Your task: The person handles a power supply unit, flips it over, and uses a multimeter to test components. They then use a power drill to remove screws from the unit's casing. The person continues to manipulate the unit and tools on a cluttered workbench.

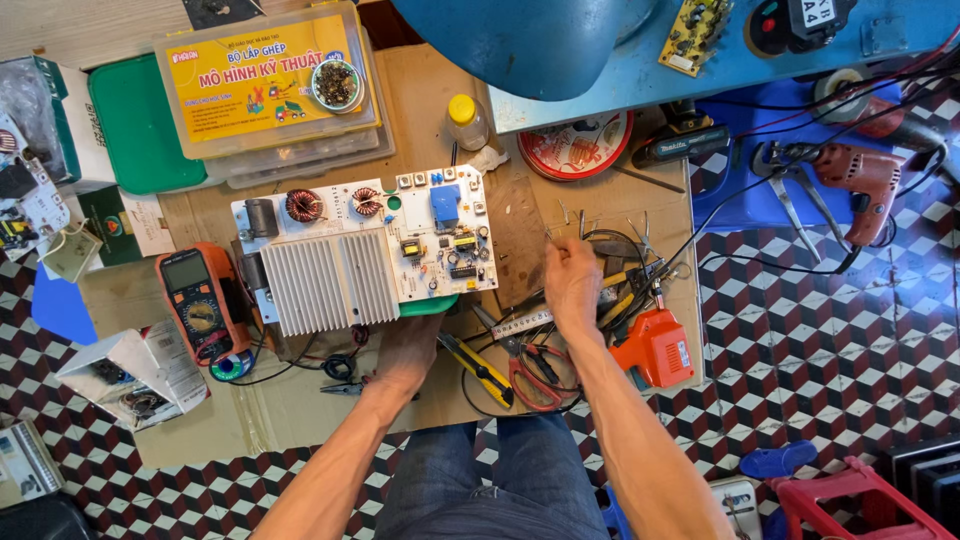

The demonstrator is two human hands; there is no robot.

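Circuit board (440, 235): white, with a blue component. Heat sink (330, 282): silver, ribbed. Multimeter (200, 305): orange. Soldering gun (655, 348): orange. Floor (800, 300): red, black and white cube pattern.

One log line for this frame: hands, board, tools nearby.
left hand: under circuit board near edge | right hand: over tool pile, grip unclear | multimeter: left of board

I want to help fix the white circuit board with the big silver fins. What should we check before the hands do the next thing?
1. White circuit board with silver finned heat sink lying flat on the cardboard: ok.
2. Left hand steadying the board's near edge: ok.
3. Right hand gripping a thin tool: cannot tell, too small.
4. Orange multimeter within reach beside the board: ok.
5. Tidy tool space: not ok, red-handled pliers, orange soldering gun and wires lie tangled.
6. Board unpowered: cannot tell.
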